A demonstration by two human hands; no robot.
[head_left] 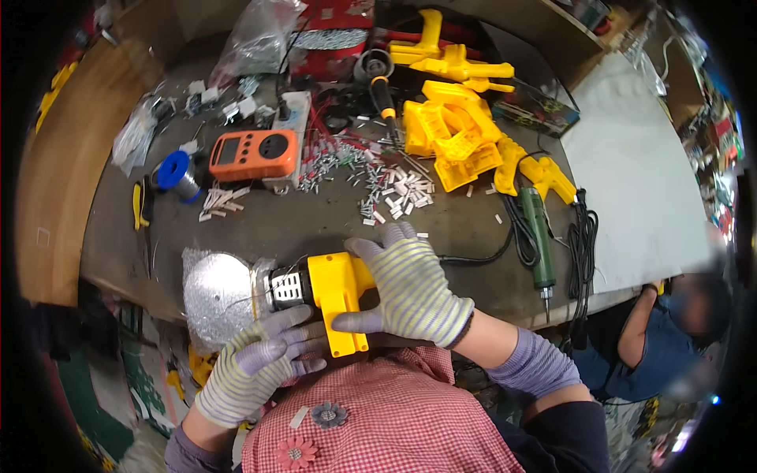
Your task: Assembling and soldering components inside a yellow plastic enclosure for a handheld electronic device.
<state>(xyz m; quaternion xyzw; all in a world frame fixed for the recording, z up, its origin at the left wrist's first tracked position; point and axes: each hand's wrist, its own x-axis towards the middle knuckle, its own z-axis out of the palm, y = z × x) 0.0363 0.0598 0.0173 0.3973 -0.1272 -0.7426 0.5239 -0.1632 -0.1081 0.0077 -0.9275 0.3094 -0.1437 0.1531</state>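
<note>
Covering the person's front closest to the camera, a red-and-white checked cloth garment (378,418) carries a grey-blue petalled flower (329,415) and a pink one (296,452). Beyond it, the left hand (256,364), in a knitted glove striped pale yellow and lilac, has its fingers loosely extended, closed around nothing; whether their tips touch the tool beside them I cannot tell. The right hand (414,285), gloved alike, grasps the smooth, angular yellow plastic power tool (327,284), thumb on its near block and fingers across its handle. The tool lies at the bench's near edge, left of the right hand and just beyond the left fingertips. A black slotted collar (289,288) joins it to a round head (221,288) wrapped in crinkled, shiny bubble film.

Farther in on the dull grey bench (331,225), slim yellow-handled pliers (140,213) lie left, and a cylindrical green electric screwdriver (536,236) lies right beside coiled black cable (582,252). Behind are a blue spool (178,175) of silvery wire, a boxy orange multimeter (254,154), small white tubular pieces (408,189) and scattered metal screws (327,162). Farthest back sit hollow, ribbed yellow plastic shells (453,126) and a crumpled clear plastic bag (256,39).
</note>
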